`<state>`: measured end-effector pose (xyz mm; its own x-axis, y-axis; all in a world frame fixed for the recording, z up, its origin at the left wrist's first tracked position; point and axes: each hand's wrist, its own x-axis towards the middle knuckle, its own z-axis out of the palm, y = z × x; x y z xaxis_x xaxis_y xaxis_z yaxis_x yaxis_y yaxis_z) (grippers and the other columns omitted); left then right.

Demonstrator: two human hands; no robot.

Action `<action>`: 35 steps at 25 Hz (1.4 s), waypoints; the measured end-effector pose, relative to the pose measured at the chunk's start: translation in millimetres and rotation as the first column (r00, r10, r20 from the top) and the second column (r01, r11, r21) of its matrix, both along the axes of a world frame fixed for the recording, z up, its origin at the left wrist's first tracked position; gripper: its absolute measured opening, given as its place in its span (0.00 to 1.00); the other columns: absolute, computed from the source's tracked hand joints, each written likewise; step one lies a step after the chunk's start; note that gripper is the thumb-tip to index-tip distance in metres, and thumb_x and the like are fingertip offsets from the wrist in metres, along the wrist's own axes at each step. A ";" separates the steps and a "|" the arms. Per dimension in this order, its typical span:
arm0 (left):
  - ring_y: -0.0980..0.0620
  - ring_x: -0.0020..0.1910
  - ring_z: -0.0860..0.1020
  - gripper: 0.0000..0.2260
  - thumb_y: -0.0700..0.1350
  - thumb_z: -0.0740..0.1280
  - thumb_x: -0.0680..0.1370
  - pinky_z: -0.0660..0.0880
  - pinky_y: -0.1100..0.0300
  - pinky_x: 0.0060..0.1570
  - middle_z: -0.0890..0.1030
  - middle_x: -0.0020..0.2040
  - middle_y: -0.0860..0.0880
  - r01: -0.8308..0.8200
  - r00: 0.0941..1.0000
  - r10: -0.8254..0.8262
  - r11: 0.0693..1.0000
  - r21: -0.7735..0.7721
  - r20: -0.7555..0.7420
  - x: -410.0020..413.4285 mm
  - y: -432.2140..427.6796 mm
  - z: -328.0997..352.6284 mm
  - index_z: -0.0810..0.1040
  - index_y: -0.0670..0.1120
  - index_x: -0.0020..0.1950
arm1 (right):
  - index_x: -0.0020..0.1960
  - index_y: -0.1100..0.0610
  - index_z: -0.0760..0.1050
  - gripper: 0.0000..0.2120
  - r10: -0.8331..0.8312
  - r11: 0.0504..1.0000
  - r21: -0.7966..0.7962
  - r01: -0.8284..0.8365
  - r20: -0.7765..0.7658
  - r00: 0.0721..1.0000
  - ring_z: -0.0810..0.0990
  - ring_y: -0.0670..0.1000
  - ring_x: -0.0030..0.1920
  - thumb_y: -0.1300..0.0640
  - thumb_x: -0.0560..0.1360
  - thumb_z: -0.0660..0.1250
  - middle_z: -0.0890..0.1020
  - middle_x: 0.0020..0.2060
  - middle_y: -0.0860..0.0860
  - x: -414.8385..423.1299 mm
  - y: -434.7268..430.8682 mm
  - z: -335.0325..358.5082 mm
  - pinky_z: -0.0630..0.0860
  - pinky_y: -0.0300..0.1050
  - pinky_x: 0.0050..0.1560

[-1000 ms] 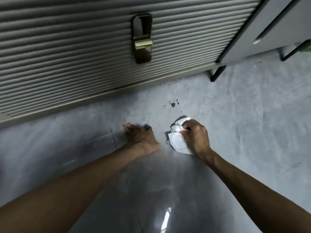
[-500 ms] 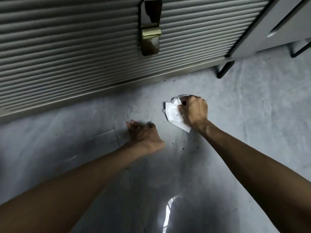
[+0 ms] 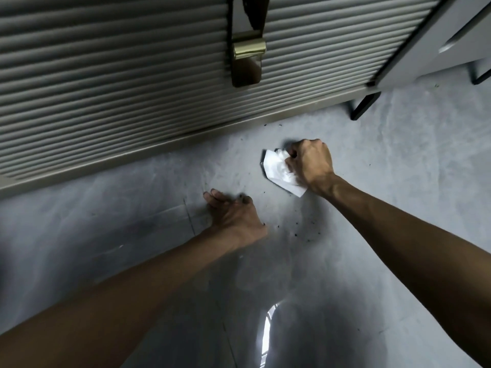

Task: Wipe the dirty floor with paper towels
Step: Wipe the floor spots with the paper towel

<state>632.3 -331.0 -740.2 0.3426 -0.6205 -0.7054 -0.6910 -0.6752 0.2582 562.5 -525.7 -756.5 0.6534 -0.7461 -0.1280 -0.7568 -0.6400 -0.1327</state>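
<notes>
Gleaming grey floor (image 3: 403,176), ribbed shutter (image 3: 111,83).

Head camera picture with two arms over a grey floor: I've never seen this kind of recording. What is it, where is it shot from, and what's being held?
There is no machine here. A person wears a wide-angle camera on the head, so you look down along their own two bare arms. The right hand grips a crumpled white paper towel and presses it on the grey floor. The left hand rests on the floor with fingers spread, holding nothing, probably as a prop. Small dark specks lie scattered on the floor near the hands. Behind them runs a ribbed shutter-like panel with a brass-coloured latch. At the upper right stands a grey cabinet on black legs.
</notes>
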 end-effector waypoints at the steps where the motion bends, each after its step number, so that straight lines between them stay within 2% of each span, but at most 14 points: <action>1: 0.22 0.70 0.38 0.42 0.59 0.64 0.72 0.45 0.34 0.71 0.44 0.72 0.23 0.011 1.000 -0.011 1.000 -0.001 0.002 -0.4 0.3 0.4 0.47 0.43 0.78 | 0.44 0.58 0.82 0.06 -0.033 0.999 -0.001 0.033 -0.001 0.999 0.80 0.62 0.44 0.58 0.72 0.67 0.83 0.42 0.60 6.6 -6.1 1.1 0.70 0.45 0.42; 3: 0.22 0.70 0.38 0.42 0.59 0.64 0.72 0.45 0.34 0.71 0.44 0.72 0.23 0.014 1.000 -0.014 1.000 -0.006 0.003 0.2 0.4 1.5 0.47 0.42 0.78 | 0.42 0.59 0.81 0.06 -0.076 0.997 0.004 0.076 0.011 0.997 0.79 0.63 0.44 0.58 0.72 0.66 0.83 0.42 0.61 14.0 -12.6 2.4 0.68 0.45 0.40; 7: 0.22 0.70 0.38 0.42 0.57 0.65 0.72 0.49 0.35 0.72 0.42 0.71 0.22 -0.008 1.000 0.008 1.000 -0.003 -0.020 0.9 0.9 5.8 0.48 0.42 0.78 | 0.38 0.57 0.78 0.04 0.036 0.998 0.058 -0.034 -0.022 0.999 0.78 0.61 0.42 0.59 0.71 0.67 0.83 0.39 0.59 -3.8 8.5 3.0 0.64 0.43 0.38; 9: 0.23 0.71 0.38 0.42 0.57 0.65 0.72 0.50 0.36 0.72 0.44 0.72 0.24 0.000 1.000 0.000 1.000 -0.011 -0.026 2.2 1.4 7.1 0.48 0.43 0.78 | 0.38 0.57 0.79 0.04 -0.002 0.999 0.047 0.003 -0.024 1.000 0.78 0.60 0.42 0.59 0.71 0.67 0.83 0.39 0.59 0.6 0.1 6.0 0.64 0.43 0.38; 12: 0.24 0.71 0.39 0.42 0.57 0.65 0.72 0.48 0.36 0.73 0.44 0.72 0.24 0.010 1.000 -0.010 1.000 -0.011 -0.020 3.4 3.1 5.2 0.48 0.43 0.78 | 0.39 0.58 0.80 0.05 -0.069 0.997 0.038 0.069 0.011 0.998 0.78 0.62 0.42 0.59 0.71 0.66 0.83 0.40 0.61 3.9 -5.2 8.6 0.64 0.43 0.38; 15: 0.24 0.72 0.41 0.41 0.57 0.65 0.71 0.46 0.35 0.72 0.46 0.72 0.23 -0.003 1.000 0.003 1.000 -0.019 -0.007 4.3 1.6 3.5 0.51 0.42 0.77 | 0.35 0.54 0.76 0.06 -0.013 0.998 0.057 0.013 -0.011 1.000 0.78 0.62 0.41 0.60 0.70 0.67 0.83 0.39 0.61 -10.3 12.1 7.6 0.63 0.43 0.38; 19: 0.24 0.72 0.41 0.41 0.58 0.64 0.72 0.46 0.35 0.72 0.46 0.72 0.23 0.022 1.000 -0.022 1.000 -0.013 -0.004 4.4 0.9 3.3 0.51 0.42 0.77 | 0.43 0.58 0.81 0.07 -0.069 0.998 0.009 0.069 -0.044 0.997 0.79 0.63 0.46 0.58 0.72 0.65 0.83 0.43 0.61 7.2 -13.0 9.4 0.70 0.47 0.42; 21: 0.24 0.72 0.42 0.41 0.58 0.65 0.71 0.45 0.34 0.71 0.47 0.72 0.23 0.012 1.000 -0.012 1.000 -0.004 -0.003 4.9 0.2 2.6 0.50 0.42 0.77 | 0.43 0.58 0.81 0.07 -0.084 0.996 0.016 0.085 -0.023 0.996 0.79 0.63 0.45 0.59 0.71 0.65 0.83 0.43 0.61 8.6 -15.0 5.1 0.70 0.46 0.42; 25: 0.23 0.71 0.40 0.42 0.56 0.65 0.71 0.45 0.34 0.71 0.43 0.71 0.22 -0.014 1.000 0.014 1.000 0.008 -0.014 2.6 -2.1 4.3 0.49 0.42 0.77 | 0.38 0.57 0.79 0.03 0.034 0.996 0.079 -0.034 -0.005 0.999 0.78 0.60 0.39 0.61 0.70 0.68 0.83 0.38 0.60 -15.2 13.9 6.7 0.66 0.42 0.39; 27: 0.23 0.71 0.40 0.42 0.56 0.65 0.71 0.46 0.34 0.72 0.43 0.72 0.23 -0.007 1.000 0.007 1.000 0.007 -0.012 2.6 -0.9 5.7 0.49 0.42 0.77 | 0.40 0.58 0.80 0.03 -0.003 0.998 0.060 0.002 0.014 1.000 0.79 0.60 0.41 0.61 0.70 0.68 0.83 0.40 0.60 -3.8 2.6 7.3 0.70 0.45 0.40; 30: 0.24 0.72 0.42 0.41 0.57 0.65 0.71 0.46 0.35 0.72 0.46 0.73 0.24 0.011 1.000 -0.011 1.000 0.009 0.006 2.6 0.0 5.2 0.50 0.43 0.77 | 0.45 0.61 0.81 0.07 -0.145 0.989 0.036 0.143 0.051 0.988 0.80 0.63 0.46 0.61 0.72 0.65 0.83 0.44 0.62 7.8 -12.2 2.6 0.71 0.47 0.42; 32: 0.24 0.72 0.43 0.40 0.55 0.65 0.71 0.47 0.36 0.72 0.47 0.73 0.25 0.004 1.000 -0.004 1.000 0.006 0.002 3.2 1.2 4.4 0.51 0.43 0.77 | 0.46 0.57 0.82 0.07 -0.101 0.995 0.031 0.098 0.085 0.991 0.81 0.61 0.47 0.60 0.72 0.66 0.84 0.47 0.58 -15.5 10.1 2.6 0.73 0.46 0.44; 34: 0.25 0.72 0.45 0.39 0.54 0.65 0.70 0.48 0.36 0.72 0.48 0.73 0.24 -0.005 1.000 0.005 1.000 -0.011 0.010 2.0 1.6 6.0 0.54 0.43 0.76 | 0.46 0.51 0.82 0.06 0.016 0.998 0.063 -0.026 0.160 0.987 0.82 0.53 0.50 0.58 0.70 0.68 0.84 0.51 0.48 -61.2 42.0 3.3 0.74 0.42 0.45; 35: 0.25 0.73 0.45 0.38 0.54 0.64 0.70 0.48 0.36 0.72 0.47 0.73 0.24 -0.001 1.000 0.002 1.000 -0.015 0.014 0.8 2.1 8.1 0.54 0.42 0.76 | 0.46 0.49 0.81 0.06 0.021 0.995 0.092 -0.038 0.185 0.983 0.81 0.51 0.51 0.57 0.69 0.69 0.83 0.51 0.45 -83.8 54.8 6.5 0.73 0.41 0.45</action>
